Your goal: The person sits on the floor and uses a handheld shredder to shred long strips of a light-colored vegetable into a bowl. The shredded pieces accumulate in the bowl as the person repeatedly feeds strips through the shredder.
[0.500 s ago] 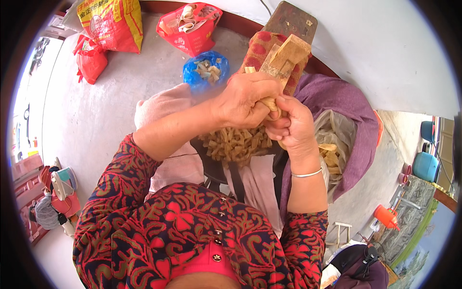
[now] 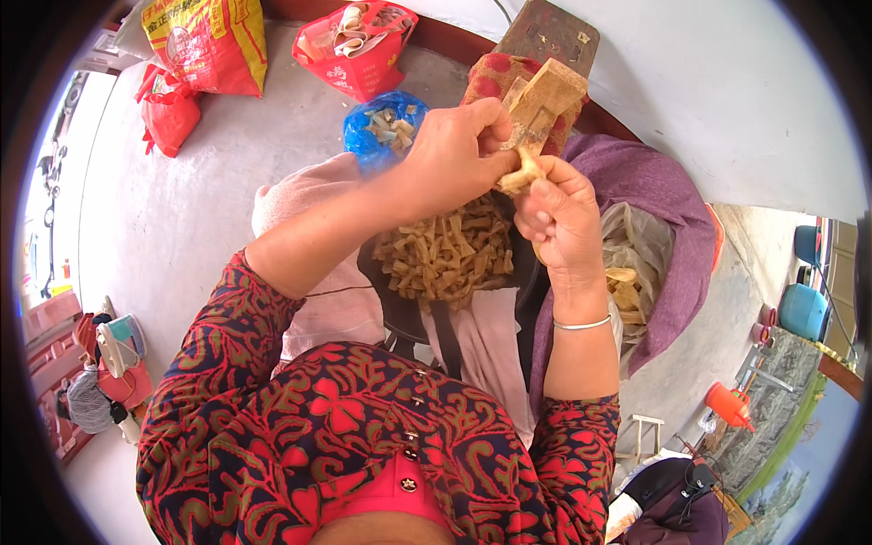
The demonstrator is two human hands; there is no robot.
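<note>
Your left hand [image 2: 465, 150] and right hand [image 2: 559, 213] pinched closed on a yellow strip [image 2: 521, 173], dark pan [image 2: 397, 318] nearby held brown pieces [image 2: 445, 254], blue bag [image 2: 361, 145] held scraps [image 2: 397, 132], clear bag [image 2: 649, 238] held yellow pieces [image 2: 623, 295], wooden block [image 2: 552, 95] lay just ahead

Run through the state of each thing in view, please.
Pale piece: bent, held
Left hand: curled at pale piece, grip unclear
Right hand: pinching it
Brown pieces: heaped
Blue bag: open, partly filled
Red bag beyond it: open, filled
Clear bag: open, partly filled
Purple cloth: draped
</note>
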